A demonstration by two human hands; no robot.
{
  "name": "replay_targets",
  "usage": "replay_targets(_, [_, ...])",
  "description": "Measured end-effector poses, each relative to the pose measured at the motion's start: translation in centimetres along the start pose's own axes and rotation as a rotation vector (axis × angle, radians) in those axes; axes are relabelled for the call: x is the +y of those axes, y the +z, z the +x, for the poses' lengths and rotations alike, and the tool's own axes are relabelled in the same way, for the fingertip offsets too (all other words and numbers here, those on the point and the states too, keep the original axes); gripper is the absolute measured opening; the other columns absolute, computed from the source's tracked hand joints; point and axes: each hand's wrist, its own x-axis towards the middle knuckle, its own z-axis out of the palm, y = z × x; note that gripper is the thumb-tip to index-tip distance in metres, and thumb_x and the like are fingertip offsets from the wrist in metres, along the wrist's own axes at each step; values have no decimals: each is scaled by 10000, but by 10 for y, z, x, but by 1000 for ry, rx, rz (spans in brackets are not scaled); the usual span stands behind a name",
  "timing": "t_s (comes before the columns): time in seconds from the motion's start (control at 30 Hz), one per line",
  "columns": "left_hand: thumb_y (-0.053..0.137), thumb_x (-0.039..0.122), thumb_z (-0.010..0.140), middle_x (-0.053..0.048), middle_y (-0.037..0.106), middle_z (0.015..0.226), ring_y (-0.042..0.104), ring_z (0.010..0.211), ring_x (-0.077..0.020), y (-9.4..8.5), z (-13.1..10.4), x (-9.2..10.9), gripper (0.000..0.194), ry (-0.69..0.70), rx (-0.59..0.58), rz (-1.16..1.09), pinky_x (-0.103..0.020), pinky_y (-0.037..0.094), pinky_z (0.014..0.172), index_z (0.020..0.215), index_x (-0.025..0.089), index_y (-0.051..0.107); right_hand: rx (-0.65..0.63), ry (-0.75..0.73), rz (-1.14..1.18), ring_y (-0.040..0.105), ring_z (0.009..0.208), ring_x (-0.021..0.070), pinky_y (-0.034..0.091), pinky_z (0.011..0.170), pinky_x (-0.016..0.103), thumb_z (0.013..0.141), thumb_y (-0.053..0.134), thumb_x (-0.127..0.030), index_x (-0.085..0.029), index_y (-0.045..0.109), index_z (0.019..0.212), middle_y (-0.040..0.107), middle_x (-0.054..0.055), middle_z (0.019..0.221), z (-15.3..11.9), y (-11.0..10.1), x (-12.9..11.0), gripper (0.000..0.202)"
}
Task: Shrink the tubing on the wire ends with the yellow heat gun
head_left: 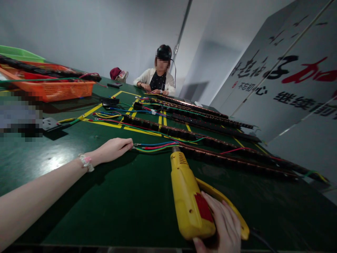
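Observation:
My right hand [225, 219] grips a yellow heat gun [181, 196] around its rear. The gun's metal nozzle [175, 149] is close to several coloured wires [158, 148], which are blue, red and green. They run out of a long dark harness with copper-coloured strips [231, 160]. At the far end of the wires, the fingertips of my left hand [117, 148] are pinched together beside the metal ring terminals [136, 144]. The green wire's end meets these fingers; exactly what they hold is partly hidden. A beaded bracelet is on my left wrist.
More long harnesses [181, 133] lie across the green table [126, 207], which is marked with yellow tape. An orange basket [68, 90] and a power strip [50, 123] stand at left. A co-worker [158, 79] sits at the far side. The gun's cord trails right.

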Motion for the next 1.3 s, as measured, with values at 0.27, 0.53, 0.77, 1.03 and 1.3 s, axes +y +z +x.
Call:
replay_targets(0.27, [280, 435, 944, -4, 608, 761, 567, 713, -170, -1, 0, 2, 327, 13, -14, 26, -266, 367, 653, 817, 227, 498, -19, 154, -67, 577, 1030, 231, 383, 881, 364, 956, 227, -504, -165, 536, 1192, 632, 89, 1128, -18, -5, 35, 515])
replay_targets(0.53, [279, 433, 940, -10, 619, 783, 575, 731, -178, -1, 0, 3, 329, 19, -23, 46, -270, 365, 649, 825, 227, 510, -34, 119, -186, 601, 850, 177, 408, 791, 313, 951, 349, -328, -183, 580, 989, 662, 38, 904, -24, -10, 39, 276])
replay_targets(0.77, [281, 432, 938, -9, 631, 794, 584, 736, -177, -1, 0, 3, 328, 27, -11, 36, -267, 368, 658, 827, 228, 513, 129, 181, -205, 596, 831, 185, 414, 813, 335, 940, 399, -305, -176, 596, 937, 669, 50, 844, -18, 2, 4, 236])
replay_targets(1.03, [269, 443, 934, -10, 624, 763, 580, 717, -175, -1, 1, 2, 349, 28, 10, 18, -260, 380, 660, 810, 228, 515, 155, 181, -15, 594, 847, 182, 407, 845, 347, 923, 400, -298, -202, 603, 922, 659, 34, 834, -10, 14, -25, 225])
replay_targets(1.3, [264, 444, 938, -13, 622, 759, 586, 711, -176, -1, 1, 2, 355, 29, 14, 29, -251, 384, 639, 806, 229, 513, 114, 195, 134, 595, 818, 179, 388, 865, 364, 911, 365, -271, -215, 581, 898, 645, 31, 818, 8, 22, -60, 224])
